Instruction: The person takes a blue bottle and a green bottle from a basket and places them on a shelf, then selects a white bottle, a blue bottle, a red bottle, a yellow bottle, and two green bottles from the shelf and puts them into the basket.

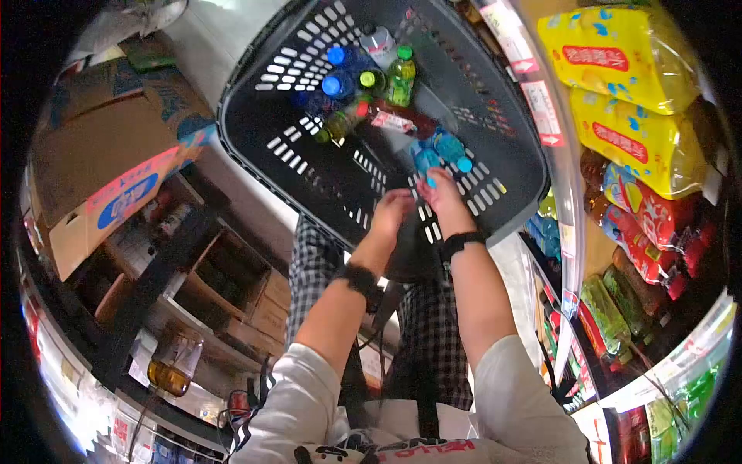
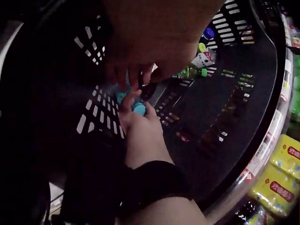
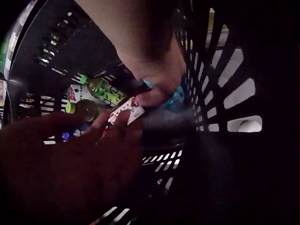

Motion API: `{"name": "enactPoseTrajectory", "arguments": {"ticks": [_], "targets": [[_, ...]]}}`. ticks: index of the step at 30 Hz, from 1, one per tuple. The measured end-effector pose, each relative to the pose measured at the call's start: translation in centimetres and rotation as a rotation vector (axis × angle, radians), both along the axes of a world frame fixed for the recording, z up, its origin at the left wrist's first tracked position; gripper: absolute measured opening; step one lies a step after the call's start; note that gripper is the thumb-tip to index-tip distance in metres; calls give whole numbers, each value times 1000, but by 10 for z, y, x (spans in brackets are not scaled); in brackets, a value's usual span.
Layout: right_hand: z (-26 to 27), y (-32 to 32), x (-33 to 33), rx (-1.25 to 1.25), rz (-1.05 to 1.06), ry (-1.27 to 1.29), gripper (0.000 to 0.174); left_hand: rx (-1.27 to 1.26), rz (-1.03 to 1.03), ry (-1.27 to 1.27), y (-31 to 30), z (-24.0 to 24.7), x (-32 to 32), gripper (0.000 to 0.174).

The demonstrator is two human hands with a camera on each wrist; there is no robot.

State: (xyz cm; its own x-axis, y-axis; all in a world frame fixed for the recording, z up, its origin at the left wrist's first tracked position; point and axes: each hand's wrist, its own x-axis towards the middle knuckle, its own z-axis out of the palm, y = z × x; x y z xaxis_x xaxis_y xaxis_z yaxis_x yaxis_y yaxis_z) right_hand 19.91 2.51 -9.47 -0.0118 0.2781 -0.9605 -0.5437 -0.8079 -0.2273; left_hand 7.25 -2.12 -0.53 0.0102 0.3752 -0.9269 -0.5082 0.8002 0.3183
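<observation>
A dark plastic basket [image 1: 495, 93] holds several bottles. My right hand [image 1: 447, 197] reaches over its near side, fingers round the capped end of a light blue bottle [image 1: 424, 157]; another blue-capped bottle [image 1: 448, 145] lies beside it. My left hand [image 1: 393, 213] hovers just to the left, fingers loosely bent, with nothing visible in it. In the left wrist view, the left hand [image 2: 154, 42] is above the right hand [image 2: 138, 126], which is around a blue cap [image 2: 138, 108]. The right wrist view shows the right hand [image 3: 161, 70] on the blue bottle [image 3: 173, 101], partly hidden.
Farther in the basket lie a green-capped bottle [image 1: 400, 81], a red-capped bottle [image 1: 394, 120] and several blue-capped ones [image 1: 334, 85]. Shelves with yellow packs [image 1: 610, 139] stand close on the right. On the left are a cardboard box [image 1: 100, 155] and wooden crates [image 1: 224, 271].
</observation>
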Motion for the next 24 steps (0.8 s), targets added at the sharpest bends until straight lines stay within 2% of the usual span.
{"name": "enactPoseTrajectory", "arguments": {"ticks": [1,3,5,7,9,10,11,13,15,17,19,21,23,24], "targets": [[1,-3,2,42,94,14,14,23,36,-21,-3,6,-4,26],[17,-12,7,192,274,20,19,15,-19,22,0,21,-11,27],[95,2,-1,28,423,24,26,44,-55,31,0,38,-18,30],[177,1,-4,171,600,5,25,119,-79,21,-1,56,-30,33],[247,14,-7,260,641,36,31,119,-47,64,3,96,-40,39],[293,-19,8,420,756,64,38,123,-30,87,0,120,-44,42],[340,-26,7,472,727,-5,41,163,-13,96,-6,135,-48,49],[424,-47,15,641,663,23,42,154,45,-13,-10,196,-51,58],[499,-68,29,724,710,45,42,201,-83,-31,-10,278,-50,61],[570,-83,38,917,763,-20,36,260,-124,-160,-14,332,-49,64],[613,-99,49,1238,813,-221,31,451,-219,-314,-17,397,-45,61],[661,-106,54,1396,816,-437,30,563,-271,-505,-17,442,-41,55],[700,-108,52,1522,722,-509,30,617,-341,-451,-19,481,-31,46],[705,-109,52,1501,695,-503,31,611,-373,-435,-19,494,-30,44]]}}
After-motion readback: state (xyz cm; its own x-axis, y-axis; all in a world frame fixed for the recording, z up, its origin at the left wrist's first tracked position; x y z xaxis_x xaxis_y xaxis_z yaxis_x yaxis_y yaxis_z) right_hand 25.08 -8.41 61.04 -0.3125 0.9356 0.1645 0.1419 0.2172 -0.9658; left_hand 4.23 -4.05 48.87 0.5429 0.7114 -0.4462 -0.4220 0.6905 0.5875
